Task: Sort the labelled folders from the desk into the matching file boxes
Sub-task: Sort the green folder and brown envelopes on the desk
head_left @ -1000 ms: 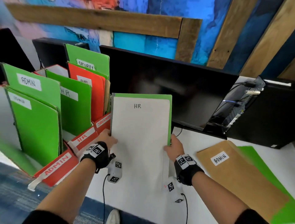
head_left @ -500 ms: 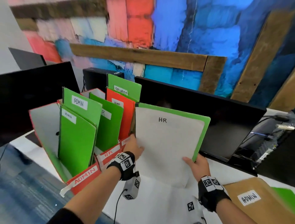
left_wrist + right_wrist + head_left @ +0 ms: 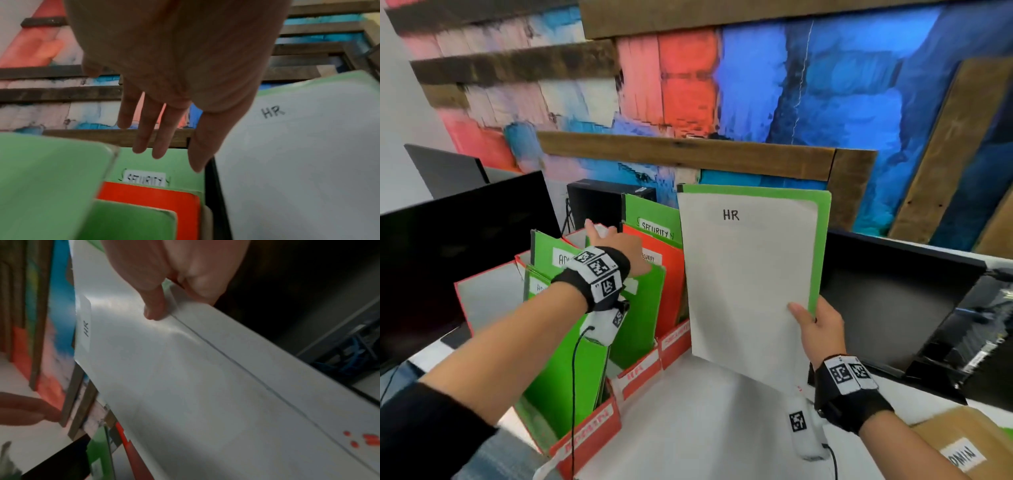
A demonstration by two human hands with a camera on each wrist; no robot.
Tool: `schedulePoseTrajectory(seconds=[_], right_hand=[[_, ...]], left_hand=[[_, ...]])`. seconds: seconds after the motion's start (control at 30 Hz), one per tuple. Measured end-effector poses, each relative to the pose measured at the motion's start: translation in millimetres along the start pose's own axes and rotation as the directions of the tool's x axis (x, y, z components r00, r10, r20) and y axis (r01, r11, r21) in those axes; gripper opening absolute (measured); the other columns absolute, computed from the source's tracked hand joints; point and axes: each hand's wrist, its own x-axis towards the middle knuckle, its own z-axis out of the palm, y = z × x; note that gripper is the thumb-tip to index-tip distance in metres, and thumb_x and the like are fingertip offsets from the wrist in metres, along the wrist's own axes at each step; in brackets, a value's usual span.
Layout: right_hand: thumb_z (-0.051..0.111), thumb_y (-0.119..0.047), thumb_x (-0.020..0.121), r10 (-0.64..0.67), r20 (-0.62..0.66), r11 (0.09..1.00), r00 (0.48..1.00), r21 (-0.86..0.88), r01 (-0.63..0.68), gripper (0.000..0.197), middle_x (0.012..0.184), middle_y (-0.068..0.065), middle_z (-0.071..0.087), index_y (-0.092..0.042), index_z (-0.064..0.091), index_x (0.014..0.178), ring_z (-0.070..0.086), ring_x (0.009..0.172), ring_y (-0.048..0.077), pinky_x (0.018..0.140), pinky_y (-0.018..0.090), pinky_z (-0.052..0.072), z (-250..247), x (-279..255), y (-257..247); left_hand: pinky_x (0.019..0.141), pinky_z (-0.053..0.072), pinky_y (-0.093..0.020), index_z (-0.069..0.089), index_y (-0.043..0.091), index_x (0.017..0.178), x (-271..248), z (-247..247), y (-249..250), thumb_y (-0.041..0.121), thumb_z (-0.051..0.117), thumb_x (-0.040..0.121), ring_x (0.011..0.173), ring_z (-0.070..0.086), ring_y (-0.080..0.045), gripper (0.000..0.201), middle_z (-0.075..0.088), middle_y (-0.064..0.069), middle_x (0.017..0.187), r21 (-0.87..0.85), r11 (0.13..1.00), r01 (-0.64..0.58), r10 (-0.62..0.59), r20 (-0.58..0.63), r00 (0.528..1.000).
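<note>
The HR folder (image 3: 750,281), white in front with a green back, stands upright in the air to the right of the file boxes. My right hand (image 3: 812,320) pinches its lower right edge, thumb on the white face (image 3: 154,309). My left hand (image 3: 604,238) hovers over the folders in the boxes with fingers (image 3: 144,129) straight, holding nothing. Three red file boxes stand in a row: ADMIN (image 3: 589,425) nearest, HR (image 3: 640,371) in the middle, SECURITY (image 3: 676,337) at the far end. Green and orange folders fill them. A green SECURITY folder (image 3: 148,162) lies just beyond my left fingertips.
Black monitors (image 3: 887,298) stand behind and left (image 3: 448,240) of the boxes. A brown ADMIN folder (image 3: 959,448) lies on the white desk (image 3: 688,428) at the lower right. A computer case with cables (image 3: 983,329) sits at the far right.
My left hand let go of the HR folder and rose over the file boxes. The folder went up and now only my right hand holds it.
</note>
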Motion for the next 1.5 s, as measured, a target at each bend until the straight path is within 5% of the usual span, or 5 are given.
schedulePoseTrajectory(seconds=[0.33, 0.63, 1.07, 1.3, 1.5], right_hand=[[0.057, -0.006, 0.09, -0.087, -0.023, 0.995, 0.996, 0.047, 0.088, 0.019, 0.09, -0.011, 0.065, -0.019, 0.063, 0.103, 0.061, 0.076, -0.014, 0.068, 0.002, 0.047, 44.6, 15.0, -33.4], [0.057, -0.005, 0.089, -0.124, -0.058, 0.978, 0.991, 0.162, 0.132, 0.028, 0.094, -0.01, 0.067, -0.032, 0.063, 0.093, 0.065, 0.092, 0.014, 0.085, 0.03, 0.05, 71.0, 21.3, -61.7], [0.057, -0.003, 0.089, 0.196, 0.038, 0.772, 0.98, 0.611, -0.178, 0.023, 0.103, -0.001, 0.07, -0.021, 0.065, 0.1, 0.066, 0.097, 0.017, 0.085, 0.031, 0.053, 217.6, 10.2, -48.6], [0.066, -0.019, 0.08, 0.344, 0.191, 0.785, 0.919, 0.478, -0.393, 0.02, 0.102, 0.0, 0.073, -0.022, 0.068, 0.1, 0.068, 0.098, 0.022, 0.092, 0.043, 0.052, 261.2, -1.3, -9.8], [0.061, -0.011, 0.087, 0.25, 0.161, 0.958, 0.955, 0.1, -0.268, 0.019, 0.103, -0.001, 0.068, -0.019, 0.066, 0.103, 0.064, 0.1, 0.019, 0.094, 0.037, 0.05, 267.3, -15.8, 15.9]], left_hand=[[0.114, 0.002, -0.06, 0.022, 0.034, 0.146, 45.1, 26.6, -9.3, 0.047, 0.059, 0.08, 0.144, 0.02, -0.025, 0.077, 0.03, 0.001, 0.154, -0.04, 0.962, -0.271, 0.274, 0.148, 0.95], [0.086, 0.054, -0.037, 0.065, 0.009, 0.1, 46.0, 28.7, -11.5, 0.018, 0.059, 0.08, 0.097, 0.064, -0.024, 0.023, 0.068, -0.006, 0.106, -0.095, 0.933, -0.348, 0.357, 0.091, 0.93], [0.074, 0.04, -0.028, 0.069, 0.022, 0.096, 22.6, 42.6, -26.6, 0.015, 0.051, 0.083, 0.092, 0.065, -0.025, 0.023, 0.068, 0.0, 0.1, 0.001, 0.94, -0.341, 0.337, -0.146, 0.93], [0.069, 0.039, -0.028, 0.066, 0.025, 0.103, 23.7, 50.6, -31.8, 0.021, 0.048, 0.09, 0.096, 0.064, -0.025, 0.023, 0.066, -0.001, 0.107, 0.006, 0.929, -0.37, 0.363, -0.199, 0.91], [0.083, 0.044, -0.03, 0.066, 0.032, 0.106, 29.6, 57.6, -36.4, 0.024, 0.048, 0.091, 0.103, 0.061, -0.019, 0.024, 0.067, 0.006, 0.112, -0.016, 0.873, -0.488, 0.468, -0.257, 0.846]])
